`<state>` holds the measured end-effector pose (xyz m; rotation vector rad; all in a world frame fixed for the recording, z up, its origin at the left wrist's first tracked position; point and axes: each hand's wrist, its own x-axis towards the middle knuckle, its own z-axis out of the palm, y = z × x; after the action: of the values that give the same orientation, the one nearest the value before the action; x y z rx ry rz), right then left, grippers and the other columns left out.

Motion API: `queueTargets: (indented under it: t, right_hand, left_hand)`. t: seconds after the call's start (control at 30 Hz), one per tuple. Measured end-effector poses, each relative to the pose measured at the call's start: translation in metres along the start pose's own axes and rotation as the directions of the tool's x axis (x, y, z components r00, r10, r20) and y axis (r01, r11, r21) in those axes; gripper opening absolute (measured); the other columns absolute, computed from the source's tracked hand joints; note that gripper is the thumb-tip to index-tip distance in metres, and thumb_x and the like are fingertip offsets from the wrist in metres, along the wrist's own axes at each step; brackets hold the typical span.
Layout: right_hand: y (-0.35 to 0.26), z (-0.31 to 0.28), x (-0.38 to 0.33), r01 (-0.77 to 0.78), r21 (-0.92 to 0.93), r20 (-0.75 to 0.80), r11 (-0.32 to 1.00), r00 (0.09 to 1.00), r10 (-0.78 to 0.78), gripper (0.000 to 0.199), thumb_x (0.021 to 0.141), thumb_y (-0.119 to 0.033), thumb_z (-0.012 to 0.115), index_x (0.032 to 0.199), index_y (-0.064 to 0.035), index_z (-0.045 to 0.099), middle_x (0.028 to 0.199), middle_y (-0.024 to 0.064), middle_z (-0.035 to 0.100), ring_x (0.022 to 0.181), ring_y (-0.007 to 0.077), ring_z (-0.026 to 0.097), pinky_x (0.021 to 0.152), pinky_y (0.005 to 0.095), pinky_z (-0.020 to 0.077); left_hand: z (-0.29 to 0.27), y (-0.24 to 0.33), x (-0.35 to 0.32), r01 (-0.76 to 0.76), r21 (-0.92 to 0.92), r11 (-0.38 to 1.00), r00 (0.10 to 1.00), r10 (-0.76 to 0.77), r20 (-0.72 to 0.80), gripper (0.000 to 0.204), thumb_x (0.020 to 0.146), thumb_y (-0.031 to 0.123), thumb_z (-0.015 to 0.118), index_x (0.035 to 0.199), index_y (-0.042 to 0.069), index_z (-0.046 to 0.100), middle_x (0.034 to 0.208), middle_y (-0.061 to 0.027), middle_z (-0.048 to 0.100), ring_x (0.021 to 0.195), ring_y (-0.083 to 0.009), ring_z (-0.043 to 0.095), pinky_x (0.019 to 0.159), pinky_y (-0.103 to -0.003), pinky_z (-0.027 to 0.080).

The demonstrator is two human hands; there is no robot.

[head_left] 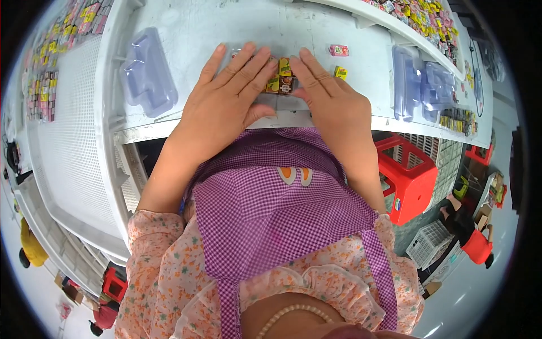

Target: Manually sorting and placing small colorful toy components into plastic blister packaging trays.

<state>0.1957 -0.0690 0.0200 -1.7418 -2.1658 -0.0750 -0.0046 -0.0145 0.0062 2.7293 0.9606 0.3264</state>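
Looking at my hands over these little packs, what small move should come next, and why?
Perhaps reach the right hand to the small yellow pack: it lies loose right beside that hand, apart from the cluster of small packs, which the left hand partly covers.

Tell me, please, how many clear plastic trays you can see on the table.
3: one tray left of the left hand; two right of the right hand, an inner tray and an outer tray. Others may be nested underneath.
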Motion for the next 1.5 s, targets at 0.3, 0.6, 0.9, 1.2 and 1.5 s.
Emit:
queueTargets:
  t: [0.3, 0.6, 0.9, 1.2, 1.5]
  right_hand:
    - [0.002, 0.000, 0.002, 0.059, -0.052, 0.081, 0.997, 0.995, -0.054, 0.038, 0.079, -0.022, 0.069, 0.115, -0.0126, 0.064, 0.123, 0.0000, 0.063, 0.072, 0.0179, 0.066, 0.057, 0.0290, 0.0534]
    - [0.015, 0.000, -0.001, 0.026, 0.181, 0.005, 0.983, 1.000, -0.028, 0.033, 0.080, -0.014, 0.070, 0.113, -0.0128, 0.065, 0.120, 0.0044, 0.064, 0.078, 0.0224, 0.067, 0.065, 0.0298, 0.0547]
    - [0.040, -0.021, -0.010, -0.303, 0.158, 0.115, 0.940, 0.951, 0.288, 0.030, 0.082, -0.016, 0.071, 0.110, -0.0068, 0.064, 0.097, 0.0095, 0.061, 0.073, 0.0242, 0.062, 0.064, 0.0321, 0.0493]
    - [0.042, -0.022, -0.008, -0.373, 0.310, 0.120, 0.875, 0.928, 0.353, 0.028, 0.081, -0.012, 0.071, 0.106, -0.0028, 0.063, 0.093, 0.0099, 0.059, 0.075, 0.0219, 0.060, 0.064, 0.0307, 0.0477]
    - [0.044, -0.027, -0.002, -0.349, 0.267, 0.077, 0.898, 0.937, 0.341, 0.027, 0.083, -0.010, 0.069, 0.109, -0.0049, 0.064, 0.091, 0.0103, 0.059, 0.072, 0.0224, 0.059, 0.062, 0.0312, 0.0465]
  left_hand:
    - [0.000, 0.000, 0.001, 0.017, 0.001, 1.000, 1.000, -0.017, -0.003, 0.067, 0.082, 0.040, 0.061, 0.142, 0.015, 0.042, 0.147, -0.0016, 0.040, 0.140, -0.0213, 0.030, 0.117, -0.045, 0.016]
    - [-0.004, 0.002, -0.001, 0.019, -0.007, 1.000, 1.000, -0.019, 0.004, 0.065, 0.081, 0.037, 0.063, 0.140, 0.017, 0.043, 0.147, -0.0025, 0.039, 0.138, -0.0221, 0.032, 0.117, -0.045, 0.017]
    - [-0.004, 0.002, 0.000, 0.022, -0.079, 0.997, 1.000, -0.022, -0.001, 0.066, 0.080, 0.032, 0.066, 0.139, 0.014, 0.043, 0.148, -0.0039, 0.039, 0.140, -0.0233, 0.030, 0.117, -0.045, 0.016]
    - [-0.004, 0.001, 0.000, 0.017, -0.112, 0.994, 1.000, -0.017, 0.002, 0.064, 0.082, 0.032, 0.064, 0.139, 0.012, 0.044, 0.147, -0.0051, 0.039, 0.140, -0.0240, 0.029, 0.117, -0.046, 0.015]
    - [-0.003, 0.001, 0.000, 0.012, -0.070, 0.997, 0.999, -0.015, -0.033, 0.059, 0.082, 0.040, 0.063, 0.133, 0.013, 0.051, 0.145, -0.0027, 0.043, 0.139, -0.0209, 0.031, 0.117, -0.046, 0.014]
